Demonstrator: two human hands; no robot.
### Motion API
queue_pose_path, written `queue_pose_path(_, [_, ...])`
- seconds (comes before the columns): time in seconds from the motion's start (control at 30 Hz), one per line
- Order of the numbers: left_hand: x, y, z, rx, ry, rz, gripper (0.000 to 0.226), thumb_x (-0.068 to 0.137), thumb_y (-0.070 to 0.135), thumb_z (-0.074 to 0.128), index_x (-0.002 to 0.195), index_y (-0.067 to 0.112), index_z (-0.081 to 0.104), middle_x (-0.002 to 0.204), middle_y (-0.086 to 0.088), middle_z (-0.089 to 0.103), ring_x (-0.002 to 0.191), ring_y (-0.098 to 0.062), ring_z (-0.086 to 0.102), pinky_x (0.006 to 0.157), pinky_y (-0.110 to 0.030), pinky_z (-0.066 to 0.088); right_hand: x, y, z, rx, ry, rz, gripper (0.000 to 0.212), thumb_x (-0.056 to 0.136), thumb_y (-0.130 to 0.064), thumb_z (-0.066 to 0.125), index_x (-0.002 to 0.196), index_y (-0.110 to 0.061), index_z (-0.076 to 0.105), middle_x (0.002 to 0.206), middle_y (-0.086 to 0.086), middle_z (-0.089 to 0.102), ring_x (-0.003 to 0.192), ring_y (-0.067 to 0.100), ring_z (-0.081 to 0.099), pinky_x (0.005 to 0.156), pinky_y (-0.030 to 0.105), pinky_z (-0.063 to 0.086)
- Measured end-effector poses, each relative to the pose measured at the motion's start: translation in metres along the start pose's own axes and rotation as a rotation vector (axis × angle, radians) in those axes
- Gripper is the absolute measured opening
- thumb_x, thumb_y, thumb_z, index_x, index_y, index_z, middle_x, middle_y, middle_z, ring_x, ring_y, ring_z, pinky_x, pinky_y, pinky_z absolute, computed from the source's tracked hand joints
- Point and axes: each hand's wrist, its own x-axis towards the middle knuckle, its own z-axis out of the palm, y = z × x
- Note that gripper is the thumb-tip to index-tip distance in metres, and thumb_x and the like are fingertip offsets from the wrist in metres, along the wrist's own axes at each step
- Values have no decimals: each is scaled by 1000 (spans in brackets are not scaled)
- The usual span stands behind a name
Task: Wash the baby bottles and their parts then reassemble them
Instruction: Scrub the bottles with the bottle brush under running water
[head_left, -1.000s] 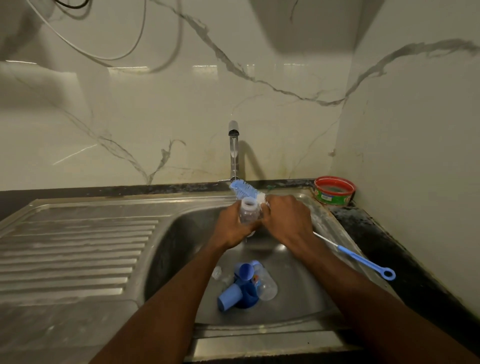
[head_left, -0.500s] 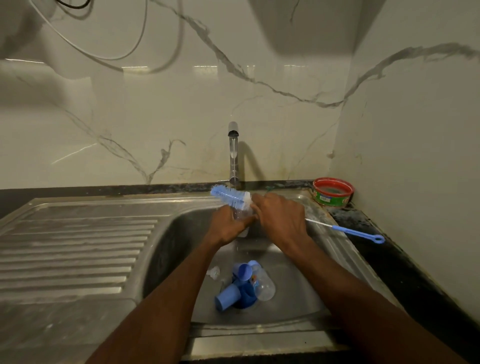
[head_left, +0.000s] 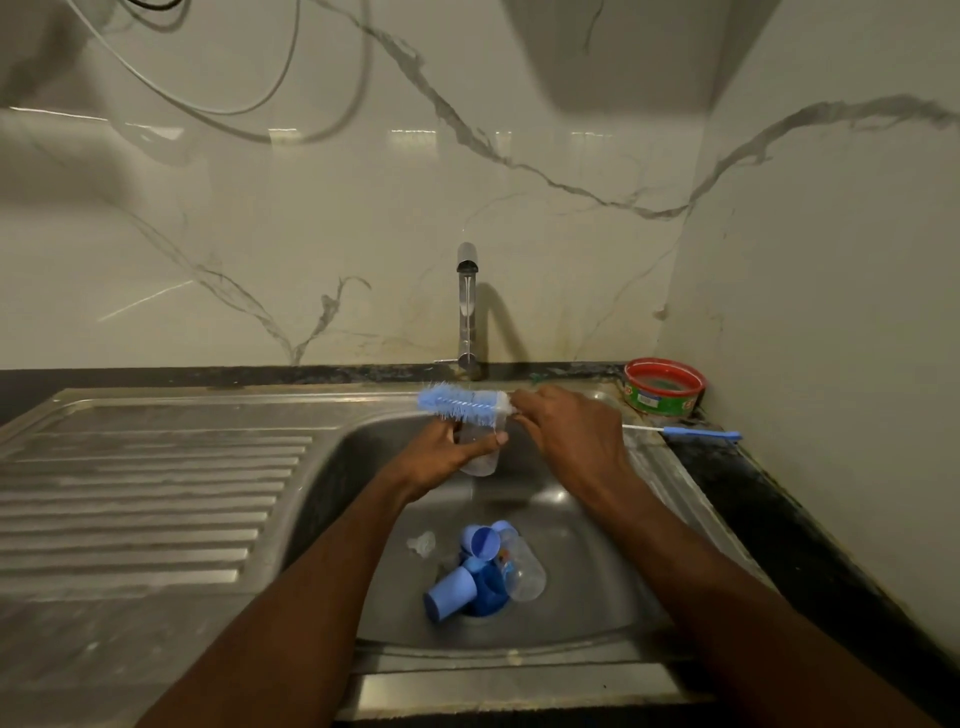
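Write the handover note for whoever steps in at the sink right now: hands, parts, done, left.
Left hand grips a clear bottle upright over the sink, under the tap.
Right hand holds the brush by its stem, bristles lying level across the bottle's mouth, not inside.
On the sink floor: a second bottle, blue caps and a clear teat, piled by the drain.
Red tub sits on the counter corner.
Done: bottles taken apart.
Left: scrub, rinse, wash the pile, reassemble everything.

Blue-bristled brush (head_left: 462, 404), clear bottle (head_left: 480, 451), blue caps (head_left: 451, 599), red-and-green tub (head_left: 664, 387), grey-veined white wall (head_left: 363, 208).
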Motion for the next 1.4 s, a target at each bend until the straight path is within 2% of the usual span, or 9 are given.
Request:
queue_pose_path(0.2, [2, 5, -5, -119, 119, 44, 56, 87, 35, 75, 133, 34, 44, 127, 11, 58, 116, -11, 60, 98, -38, 54, -5, 11, -6, 65, 48, 71, 28, 102, -46, 51, 125, -38, 62, 114, -7, 68, 99, 19, 66, 78, 37, 54])
queue_pose_path(0.33, [0, 2, 9, 0, 63, 66, 62, 86, 43, 76, 139, 31, 47, 132, 10, 59, 117, -5, 59, 94, -27, 51, -3, -11, -4, -15, 25, 33, 27, 102, -43, 50, 126, -33, 58, 114, -3, 65, 96, 22, 64, 68, 32, 40])
queue_pose_path(0.5, [-1, 2, 6, 171, 55, 127, 55, 87, 35, 78, 136, 28, 54, 127, 14, 63, 115, -2, 60, 88, -12, 47, 6, -26, -3, -80, 5, 134, 29, 99, -44, 53, 123, -28, 60, 112, 0, 67, 95, 21, 65, 68, 33, 41])
queue_pose_path(0.6, [4, -5, 1, 262, 57, 151, 65, 80, 36, 84, 138, 31, 55, 134, 10, 62, 120, -7, 59, 100, -25, 48, 7, -13, -7, -67, -25, 203, 28, 98, -43, 54, 119, -27, 64, 108, 1, 70, 93, 22, 67, 70, 32, 43])
queue_pose_path(0.7, [5, -2, -3, 136, 128, 123, 56, 83, 36, 81, 131, 41, 54, 130, 14, 62, 119, -7, 60, 96, -29, 52, -1, 2, -10, 3, 32, 197, 34, 95, -49, 52, 120, -30, 65, 104, 0, 72, 91, 24, 68, 74, 36, 51])
queue_pose_path(0.8, [7, 0, -8, -58, 178, 121, 55, 86, 39, 76, 135, 32, 54, 128, 8, 66, 117, -12, 65, 97, -38, 56, -8, 5, -8, 23, -22, 236, 34, 95, -49, 52, 117, -27, 65, 101, 0, 72, 88, 23, 67, 70, 33, 49])
queue_pose_path(1.07, [1, 7, 16, -11, -8, 92, 56, 90, 42, 74, 140, 29, 52, 132, 6, 66, 119, -12, 65, 103, -46, 53, 2, -16, -5, 76, -20, 258, 26, 101, -35, 47, 115, -17, 59, 106, 8, 69, 90, 28, 65, 65, 33, 39])
queue_pose_path(1.27, [8, -4, 4, 358, 311, 104, 69, 79, 35, 86, 132, 21, 44, 133, -1, 59, 117, -15, 58, 91, -28, 50, -6, 8, -7, -26, -24, 230, 24, 95, -39, 54, 112, -24, 63, 100, 4, 70, 86, 25, 67, 64, 33, 44])
queue_pose_path(1.4, [15, -10, 4, 290, 427, -58, 60, 82, 33, 83, 130, 17, 51, 127, -5, 61, 107, -17, 58, 80, -26, 50, -8, 25, -9, -23, 31, 324, 24, 96, -41, 53, 109, -24, 64, 100, 4, 70, 85, 26, 67, 65, 35, 48])
